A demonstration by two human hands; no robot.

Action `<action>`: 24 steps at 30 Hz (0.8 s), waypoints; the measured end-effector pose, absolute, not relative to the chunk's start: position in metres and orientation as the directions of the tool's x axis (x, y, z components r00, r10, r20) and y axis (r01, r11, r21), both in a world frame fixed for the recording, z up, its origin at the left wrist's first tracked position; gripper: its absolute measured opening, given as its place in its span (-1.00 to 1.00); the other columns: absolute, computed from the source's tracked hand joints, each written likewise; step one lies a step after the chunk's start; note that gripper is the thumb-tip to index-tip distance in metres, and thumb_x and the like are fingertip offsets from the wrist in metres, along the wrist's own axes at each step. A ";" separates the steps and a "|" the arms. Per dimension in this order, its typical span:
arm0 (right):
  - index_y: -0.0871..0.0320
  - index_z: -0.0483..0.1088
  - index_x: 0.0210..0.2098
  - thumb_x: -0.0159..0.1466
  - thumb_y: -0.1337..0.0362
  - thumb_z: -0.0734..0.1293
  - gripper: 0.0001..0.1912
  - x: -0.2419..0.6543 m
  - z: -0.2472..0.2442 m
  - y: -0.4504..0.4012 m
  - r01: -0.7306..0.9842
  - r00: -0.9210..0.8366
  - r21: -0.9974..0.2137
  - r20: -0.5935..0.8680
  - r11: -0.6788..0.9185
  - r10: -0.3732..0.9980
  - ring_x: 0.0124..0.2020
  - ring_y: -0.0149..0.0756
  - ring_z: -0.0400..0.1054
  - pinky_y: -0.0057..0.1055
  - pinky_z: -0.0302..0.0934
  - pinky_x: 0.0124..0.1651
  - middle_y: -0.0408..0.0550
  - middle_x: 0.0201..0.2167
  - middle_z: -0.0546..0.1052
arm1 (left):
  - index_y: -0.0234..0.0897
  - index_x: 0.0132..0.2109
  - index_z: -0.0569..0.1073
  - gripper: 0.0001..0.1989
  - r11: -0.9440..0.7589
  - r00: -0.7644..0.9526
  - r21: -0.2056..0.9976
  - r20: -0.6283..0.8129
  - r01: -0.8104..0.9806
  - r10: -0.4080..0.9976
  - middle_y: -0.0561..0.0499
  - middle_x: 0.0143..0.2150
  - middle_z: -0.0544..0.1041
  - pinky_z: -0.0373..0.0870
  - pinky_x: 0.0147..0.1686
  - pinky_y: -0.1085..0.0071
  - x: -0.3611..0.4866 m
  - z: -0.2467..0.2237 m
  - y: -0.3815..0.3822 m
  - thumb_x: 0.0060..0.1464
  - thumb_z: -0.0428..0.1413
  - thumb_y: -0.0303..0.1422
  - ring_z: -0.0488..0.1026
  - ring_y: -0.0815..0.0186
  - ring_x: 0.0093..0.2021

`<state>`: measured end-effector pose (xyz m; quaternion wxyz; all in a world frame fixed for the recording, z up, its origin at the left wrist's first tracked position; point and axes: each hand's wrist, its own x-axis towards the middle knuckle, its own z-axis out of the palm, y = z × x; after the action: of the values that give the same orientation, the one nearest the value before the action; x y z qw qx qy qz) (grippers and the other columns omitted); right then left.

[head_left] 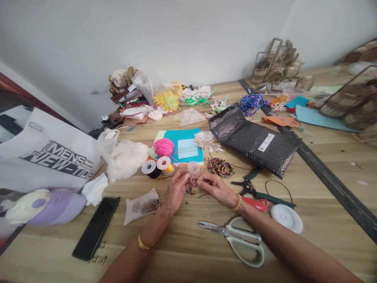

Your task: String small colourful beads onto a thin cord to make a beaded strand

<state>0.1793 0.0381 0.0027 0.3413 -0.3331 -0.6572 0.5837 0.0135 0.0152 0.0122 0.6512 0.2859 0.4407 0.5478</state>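
Note:
My left hand (176, 190) and my right hand (217, 189) meet over the table, both with fingers pinched on a thin pink cord (192, 180). A short row of coloured beads (193, 191) hangs just below the fingertips; part of it is hidden by them. Right behind the hands lies a small clear round spool (193, 168). A coil of multicoloured beads (220, 168) rests beyond my right hand. To the left of my left hand is a small clear bag of beads (143, 206). Scissors (231, 235) lie partly open below my right wrist.
Thread spools (151, 169) and a pink yarn ball (164, 147) stand behind my left hand. A black bubble mailer (253, 137), green-handled pliers (249, 188) and a white disc (286, 218) are on the right. A phone (96, 228) lies at left.

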 end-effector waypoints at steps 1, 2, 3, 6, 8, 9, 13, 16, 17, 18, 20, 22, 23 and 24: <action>0.18 0.32 -0.48 0.24 -0.10 0.25 -0.55 0.179 0.002 0.039 0.019 -0.534 -0.999 0.032 0.050 0.845 -0.53 -0.43 0.13 -0.49 0.05 -0.48 -0.17 -0.55 0.31 | -0.28 -0.19 0.38 -0.66 0.229 0.009 0.865 -0.251 -0.446 0.968 0.02 -0.36 0.54 0.38 -0.36 0.45 0.014 0.012 0.014 -0.10 0.28 -0.28 0.48 0.36 -0.38; 0.18 0.32 -0.49 0.22 -0.12 0.26 -0.53 0.179 0.001 0.041 -0.003 -0.521 -1.000 0.008 0.008 0.854 -0.54 -0.43 0.14 -0.49 0.07 -0.49 -0.18 -0.56 0.31 | -0.26 -0.16 0.37 -0.66 0.219 0.003 0.879 -0.240 -0.423 0.971 0.01 -0.33 0.55 0.38 -0.35 0.43 0.014 0.011 0.014 -0.07 0.27 -0.27 0.49 0.34 -0.36; 0.18 0.31 -0.50 0.20 -0.14 0.27 -0.52 0.180 0.001 0.042 -0.026 -0.507 -0.999 -0.014 -0.032 0.862 -0.54 -0.43 0.16 -0.48 0.09 -0.48 -0.17 -0.57 0.32 | -0.25 -0.14 0.35 -0.66 0.204 -0.008 0.896 -0.226 -0.395 0.974 0.01 -0.30 0.55 0.38 -0.34 0.42 0.014 0.011 0.013 -0.04 0.25 -0.27 0.49 0.33 -0.35; 0.17 0.31 -0.51 0.13 -0.17 0.33 -0.51 0.180 0.001 0.044 -0.091 -0.466 -0.987 -0.074 -0.131 0.882 -0.50 -0.40 0.24 -0.47 0.18 -0.44 -0.16 -0.55 0.36 | -0.22 -0.14 0.32 -0.68 0.101 -0.123 0.960 -0.137 -0.263 0.983 0.04 -0.31 0.51 0.36 -0.31 0.42 0.014 0.010 0.010 -0.02 0.23 -0.27 0.48 0.31 -0.30; 0.17 0.33 -0.49 0.11 -0.16 0.35 -0.52 0.180 0.002 0.045 -0.125 -0.444 -0.977 -0.102 -0.174 0.890 -0.48 -0.39 0.26 -0.48 0.21 -0.43 -0.15 -0.54 0.38 | -0.23 -0.20 0.35 -0.73 -0.007 -0.244 0.995 -0.018 -0.102 0.969 0.06 -0.34 0.47 0.33 -0.27 0.44 0.014 0.012 0.008 -0.03 0.23 -0.29 0.44 0.33 -0.29; 0.17 0.33 -0.49 0.10 -0.16 0.36 -0.52 0.180 0.003 0.045 -0.136 -0.437 -0.973 -0.108 -0.185 0.893 -0.48 -0.40 0.26 -0.48 0.21 -0.43 -0.15 -0.53 0.38 | -0.25 -0.25 0.37 -0.78 -0.052 -0.276 0.999 0.050 0.002 0.960 0.07 -0.35 0.45 0.31 -0.26 0.45 0.014 0.014 0.007 -0.02 0.22 -0.30 0.41 0.34 -0.30; 0.18 0.34 -0.47 0.09 -0.15 0.37 -0.52 0.178 0.005 0.043 -0.167 -0.427 -0.970 -0.089 -0.175 0.900 -0.47 -0.41 0.26 -0.51 0.21 -0.44 -0.16 -0.52 0.37 | -0.29 -0.48 0.41 -0.78 -0.149 -0.133 0.922 0.209 0.357 0.969 0.04 -0.44 0.43 0.29 -0.24 0.41 0.015 0.022 0.004 0.07 0.13 -0.28 0.37 0.31 -0.34; 0.18 0.34 -0.47 0.12 -0.15 0.35 -0.53 0.177 0.006 0.041 -0.165 -0.443 -0.976 -0.057 -0.144 0.895 -0.46 -0.41 0.24 -0.50 0.21 -0.43 -0.16 -0.52 0.36 | -0.29 -0.44 0.48 -0.80 -0.178 -0.043 0.897 0.213 0.405 0.976 -0.03 -0.36 0.51 0.32 -0.17 0.36 0.017 0.022 0.003 0.08 0.12 -0.29 0.42 0.24 -0.26; 0.18 0.35 -0.46 0.13 -0.14 0.34 -0.53 0.177 0.006 0.041 -0.157 -0.454 -0.979 -0.045 -0.130 0.890 -0.47 -0.41 0.23 -0.50 0.20 -0.43 -0.16 -0.52 0.35 | -0.30 -0.40 0.51 -0.82 -0.170 -0.038 0.903 0.201 0.394 0.979 -0.05 -0.32 0.54 0.33 -0.15 0.35 0.017 0.021 0.003 0.07 0.13 -0.29 0.44 0.22 -0.24; 0.18 0.35 -0.45 0.15 -0.14 0.33 -0.53 0.177 0.006 0.040 -0.146 -0.465 -0.983 -0.033 -0.114 0.885 -0.47 -0.41 0.23 -0.50 0.20 -0.43 -0.16 -0.52 0.35 | -0.30 -0.37 0.52 -0.84 -0.157 -0.041 0.912 0.186 0.379 0.982 -0.07 -0.30 0.55 0.33 -0.14 0.35 0.018 0.019 0.003 0.06 0.13 -0.30 0.45 0.21 -0.22; 0.19 0.36 -0.43 0.18 -0.14 0.30 -0.54 0.177 0.005 0.039 -0.118 -0.482 -0.990 -0.009 -0.075 0.876 -0.49 -0.42 0.20 -0.50 0.17 -0.45 -0.16 -0.52 0.33 | -0.30 -0.33 0.54 -0.85 -0.111 -0.053 0.933 0.137 0.342 0.989 -0.08 -0.27 0.58 0.34 -0.15 0.36 0.017 0.016 0.003 0.04 0.14 -0.31 0.46 0.21 -0.22; 0.19 0.35 -0.41 0.22 -0.12 0.28 -0.55 0.178 0.005 0.038 -0.076 -0.494 -0.997 0.018 -0.022 0.869 -0.52 -0.43 0.16 -0.50 0.12 -0.47 -0.18 -0.53 0.30 | -0.30 -0.29 0.54 -0.84 -0.058 -0.046 0.955 0.075 0.291 0.996 -0.06 -0.28 0.59 0.35 -0.18 0.38 0.017 0.013 0.004 0.04 0.15 -0.30 0.48 0.23 -0.24; 0.19 0.35 -0.40 0.24 -0.11 0.26 -0.56 0.178 0.005 0.038 -0.052 -0.502 -0.999 0.037 0.012 0.864 -0.53 -0.44 0.14 -0.51 0.09 -0.49 -0.19 -0.54 0.29 | -0.30 -0.27 0.53 -0.84 -0.033 -0.041 0.965 0.045 0.259 0.998 -0.05 -0.28 0.59 0.35 -0.19 0.39 0.017 0.013 0.004 0.04 0.15 -0.30 0.48 0.24 -0.26; 0.19 0.35 -0.40 0.26 -0.09 0.25 -0.56 0.179 0.006 0.038 -0.027 -0.512 -0.998 0.060 0.053 0.857 -0.53 -0.44 0.13 -0.50 0.06 -0.49 -0.19 -0.54 0.29 | -0.30 -0.27 0.52 -0.84 -0.009 -0.037 0.974 0.018 0.228 0.999 -0.04 -0.30 0.59 0.35 -0.21 0.40 0.017 0.013 0.004 0.04 0.15 -0.30 0.48 0.25 -0.27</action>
<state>0.1789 0.0383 0.0057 0.3665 -0.3313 -0.6264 0.6029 0.0167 0.0040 0.0132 0.4264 0.5476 0.5601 0.4524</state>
